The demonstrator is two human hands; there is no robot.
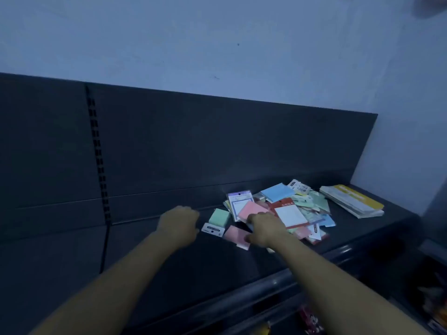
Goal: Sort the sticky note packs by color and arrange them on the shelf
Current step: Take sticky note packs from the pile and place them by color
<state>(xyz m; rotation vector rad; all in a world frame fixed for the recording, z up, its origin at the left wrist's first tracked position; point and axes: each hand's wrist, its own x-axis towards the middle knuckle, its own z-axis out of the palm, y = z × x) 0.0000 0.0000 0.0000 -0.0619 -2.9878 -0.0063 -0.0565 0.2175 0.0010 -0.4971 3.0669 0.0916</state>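
Observation:
A loose pile of sticky note packs lies on the dark shelf, right of centre; pink, blue, green and white ones are mixed together. A mint green pack with a white header card sits apart at the pile's left edge. In front of it lies a pink pack. My right hand rests on the pile's near left side, thumb and fingers closed on that pink pack's right edge. My left hand hovers just left of the green pack, fingers curled, nothing visible in it.
A stack of flat booklets with a yellow cover lies at the shelf's far right end. The dark back panel rises behind the shelf, with a slotted upright on the left. Below the front rail, other goods show dimly.

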